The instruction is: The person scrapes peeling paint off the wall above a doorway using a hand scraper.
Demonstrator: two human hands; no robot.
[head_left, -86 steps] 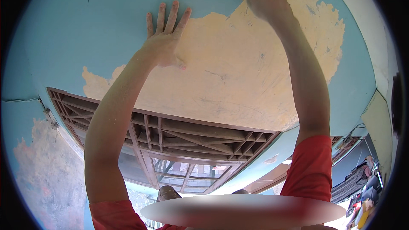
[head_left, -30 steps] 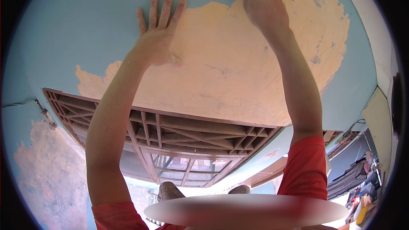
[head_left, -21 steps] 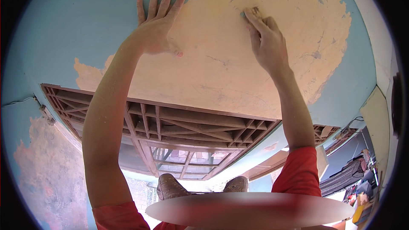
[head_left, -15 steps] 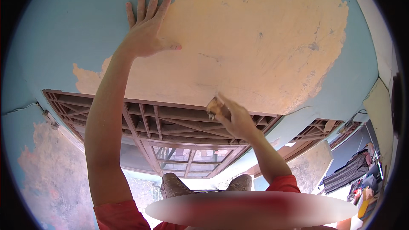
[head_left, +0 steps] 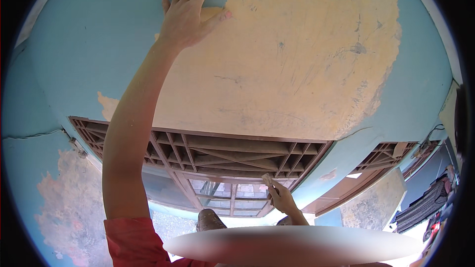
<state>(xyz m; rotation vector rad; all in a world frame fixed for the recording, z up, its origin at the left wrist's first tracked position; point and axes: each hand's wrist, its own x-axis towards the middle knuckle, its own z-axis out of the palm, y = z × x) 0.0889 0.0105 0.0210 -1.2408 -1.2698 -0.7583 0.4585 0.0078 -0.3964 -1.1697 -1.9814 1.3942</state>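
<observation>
My left hand [head_left: 185, 20] is pressed flat on the wall, fingers spread, where blue paint [head_left: 99, 59] meets a large bare tan patch [head_left: 292, 74]. Nothing is in it. Lower and to the right, my right hand [head_left: 283, 199] is closed around a small flat-ended tan tool [head_left: 267, 179], too small to tell its exact kind. The tool's end points up in front of the brown slatted frame [head_left: 237, 155] beneath the patch, away from the wall's bare area. Scratches and grey marks run across the tan surface.
Below the slats is a glazed window [head_left: 232, 190]. My shoe [head_left: 210, 220] shows at the bottom. A cable [head_left: 34, 135] runs along the left wall. At right are another slatted opening [head_left: 376, 155] and dark hanging cloth [head_left: 423, 205]. A pale blurred oval covers the bottom middle.
My right hand has dropped from the patch's lower edge, down and away from the wall, still holding the tool. My left hand stays on the wall, now higher in view as the view shifted.
</observation>
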